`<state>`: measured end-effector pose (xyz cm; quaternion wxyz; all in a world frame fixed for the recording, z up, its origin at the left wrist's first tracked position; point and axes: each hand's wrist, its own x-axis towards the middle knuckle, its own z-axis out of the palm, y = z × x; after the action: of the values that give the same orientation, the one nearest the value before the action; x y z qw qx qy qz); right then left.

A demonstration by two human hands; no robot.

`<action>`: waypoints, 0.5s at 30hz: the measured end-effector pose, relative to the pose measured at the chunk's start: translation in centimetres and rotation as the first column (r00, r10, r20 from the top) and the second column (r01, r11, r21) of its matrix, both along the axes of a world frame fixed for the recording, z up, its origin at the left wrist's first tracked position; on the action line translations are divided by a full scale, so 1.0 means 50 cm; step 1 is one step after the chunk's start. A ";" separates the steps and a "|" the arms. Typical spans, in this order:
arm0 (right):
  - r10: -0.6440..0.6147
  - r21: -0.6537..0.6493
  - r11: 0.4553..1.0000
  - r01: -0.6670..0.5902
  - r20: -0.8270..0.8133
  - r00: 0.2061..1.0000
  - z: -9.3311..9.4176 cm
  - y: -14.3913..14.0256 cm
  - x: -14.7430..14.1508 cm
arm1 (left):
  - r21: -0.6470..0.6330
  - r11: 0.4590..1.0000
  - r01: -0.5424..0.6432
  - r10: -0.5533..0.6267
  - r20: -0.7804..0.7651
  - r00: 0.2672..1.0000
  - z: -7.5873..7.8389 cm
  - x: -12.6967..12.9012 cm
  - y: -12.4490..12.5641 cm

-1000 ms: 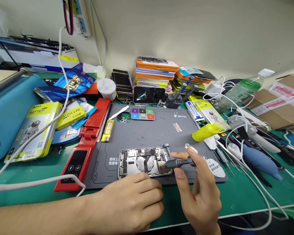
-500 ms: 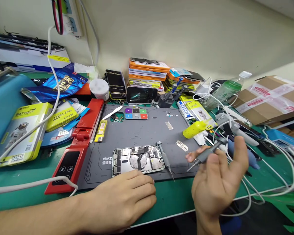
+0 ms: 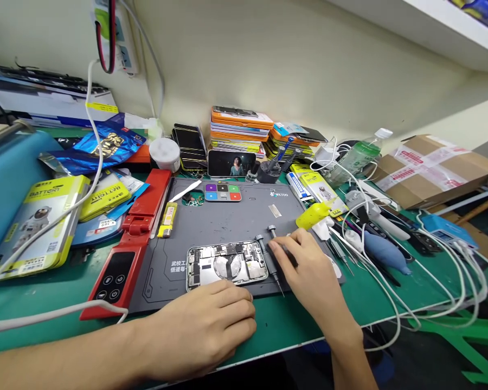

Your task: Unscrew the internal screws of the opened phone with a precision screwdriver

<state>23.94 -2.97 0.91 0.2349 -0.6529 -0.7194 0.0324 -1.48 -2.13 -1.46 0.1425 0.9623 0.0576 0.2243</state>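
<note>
Two hands by opened phone [image 3: 226, 264]: left hand [image 3: 203, 330] empty, just below; right hand [image 3: 309, 271] pinching screwdriver [image 3: 277, 241], right.

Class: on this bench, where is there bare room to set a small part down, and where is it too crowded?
Free: the grey mat between the colour tray and the open phone; also the green strip before the red tool. Crowded: cables right of the right hand, boxes on the left.

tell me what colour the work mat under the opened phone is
Dark grey work mat, clearest in the head view.
</note>
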 end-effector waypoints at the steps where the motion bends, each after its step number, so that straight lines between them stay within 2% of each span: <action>1: -0.004 -0.010 1.000 0.004 -0.004 1.000 0.003 -0.006 -0.004 | 0.014 1.000 0.003 -0.003 -0.001 1.000 0.001 0.000 0.000; 9: -0.066 -0.151 0.987 0.046 -0.127 0.990 0.022 -0.020 -0.024 | -0.001 1.000 0.001 -0.001 0.001 1.000 -0.001 -0.003 -0.003; 15: -0.085 -0.166 0.985 0.038 -0.291 0.953 0.035 -0.020 -0.005 | 0.009 1.000 0.005 -0.005 -0.001 1.000 0.000 -0.001 0.000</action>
<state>23.68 -3.95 2.66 0.2887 -0.6793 -0.6503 0.1798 -1.55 -2.16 -1.44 0.1387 0.9633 0.0540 0.2236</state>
